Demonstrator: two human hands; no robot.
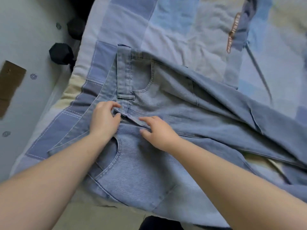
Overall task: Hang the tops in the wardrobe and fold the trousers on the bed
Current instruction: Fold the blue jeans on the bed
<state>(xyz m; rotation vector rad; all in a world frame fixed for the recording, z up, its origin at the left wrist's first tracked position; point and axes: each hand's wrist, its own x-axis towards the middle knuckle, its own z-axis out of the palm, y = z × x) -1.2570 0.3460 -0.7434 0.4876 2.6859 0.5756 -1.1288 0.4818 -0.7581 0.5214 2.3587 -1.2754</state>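
Light blue jeans (149, 176) lie spread front-up on the bed (166, 27), waistband to the left and legs running off to the right. My left hand (103, 119) pinches the waistband at the top of the fly. My right hand (157, 132) rests on the fly flap just right of it, thumb and fingers touching the denim. A blue-grey garment (239, 30) with a copper-coloured print lies at the far right of the bed.
The bed carries a blue, grey and cream patchwork cover. Two black dumbbell heads (61, 53) sit on the pale floor by the bed's left edge. A brown cardboard piece (10, 83) lies further left. A dark shape (159, 223) shows at the bottom edge.
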